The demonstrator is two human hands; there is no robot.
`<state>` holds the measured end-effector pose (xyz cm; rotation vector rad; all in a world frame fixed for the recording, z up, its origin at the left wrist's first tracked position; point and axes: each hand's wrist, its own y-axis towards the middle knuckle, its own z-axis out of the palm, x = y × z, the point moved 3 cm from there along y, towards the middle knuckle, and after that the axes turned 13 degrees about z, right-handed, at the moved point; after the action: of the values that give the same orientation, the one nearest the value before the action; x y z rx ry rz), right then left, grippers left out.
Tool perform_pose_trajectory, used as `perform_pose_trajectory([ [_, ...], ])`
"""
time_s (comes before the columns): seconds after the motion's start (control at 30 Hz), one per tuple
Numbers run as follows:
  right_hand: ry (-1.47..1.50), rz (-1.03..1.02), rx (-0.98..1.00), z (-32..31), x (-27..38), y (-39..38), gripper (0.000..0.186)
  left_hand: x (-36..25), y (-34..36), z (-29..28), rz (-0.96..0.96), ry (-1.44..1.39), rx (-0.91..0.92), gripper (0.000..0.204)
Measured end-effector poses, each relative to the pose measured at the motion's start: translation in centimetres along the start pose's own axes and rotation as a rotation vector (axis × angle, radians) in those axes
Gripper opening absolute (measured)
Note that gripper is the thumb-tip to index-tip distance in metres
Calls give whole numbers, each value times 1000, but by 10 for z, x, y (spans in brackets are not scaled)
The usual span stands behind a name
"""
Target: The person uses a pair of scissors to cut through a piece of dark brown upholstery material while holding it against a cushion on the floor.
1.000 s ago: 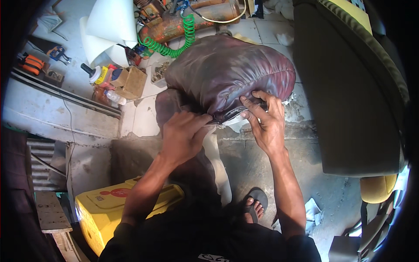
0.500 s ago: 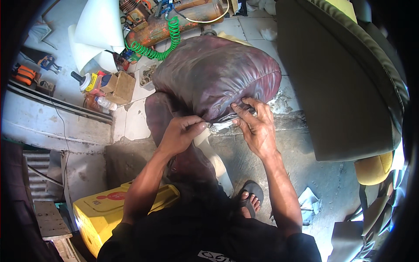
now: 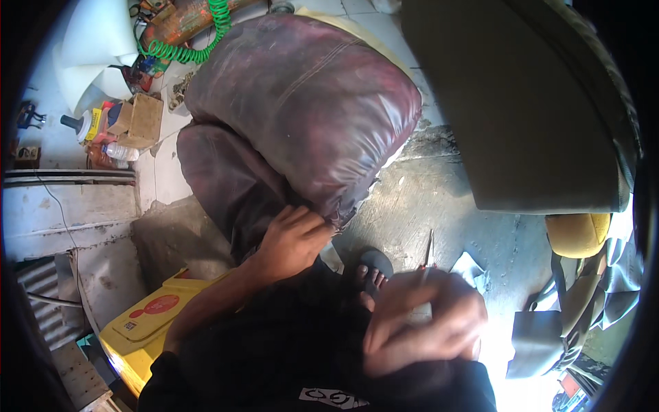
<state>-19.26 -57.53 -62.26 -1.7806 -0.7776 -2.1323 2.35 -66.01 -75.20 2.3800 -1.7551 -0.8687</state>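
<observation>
Maroon cushion (image 3: pixel 309 103): left hand (image 3: pixel 294 242) pinches lower edge; right hand (image 3: pixel 439 312) blurred, apart.

Glare at lower right, right grip (image 3: pixel 427 321) motion-blurred, dark curved fisheye rim

right fingers (image 3: pixel 400 301) blurred, tank (image 3: pixel 184 26) cut off

Left hand (image 3: pixel 295 237): back turned up, fingers curled close together in a pinching grip.
Left wrist (image 3: pixel 257 268): nearly in line with the forearm.
Left forearm (image 3: pixel 209 302): slanting forward and inward from the body's left side.
Right hand (image 3: pixel 429 319): blurred, close before the torso (image 3: pixel 261 364), fingers bent, grip unclear.
Foot (image 3: pixel 367 281): toes bare, beyond the right hand.
</observation>
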Motion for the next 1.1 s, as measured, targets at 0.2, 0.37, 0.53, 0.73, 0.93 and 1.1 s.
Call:
perform_pose_trajectory([
  [0.2,-1054,1264,-891,22,-186,-194,24,-1,-11,26,-66,50,205,24],
  [0.37,-796,1557,-1119,82,-251,-290,50,-2,-19,37,-74,93,344,29],
  [0.53,-872,1535,-1116,90,-256,-287,55,-1,-27,45,-103,109,384,19],
  [0.73,-655,1412,-1244,47,-263,-273,46,-1,-25,48,-65,98,319,17],
  [0.93,-536,1529,-994,35,-245,-236,30,0,-31,46,-68,92,287,16],
  [1.1,-493,1092,-877,50,-205,-166,23,1,-26,39,-77,34,240,15],
])
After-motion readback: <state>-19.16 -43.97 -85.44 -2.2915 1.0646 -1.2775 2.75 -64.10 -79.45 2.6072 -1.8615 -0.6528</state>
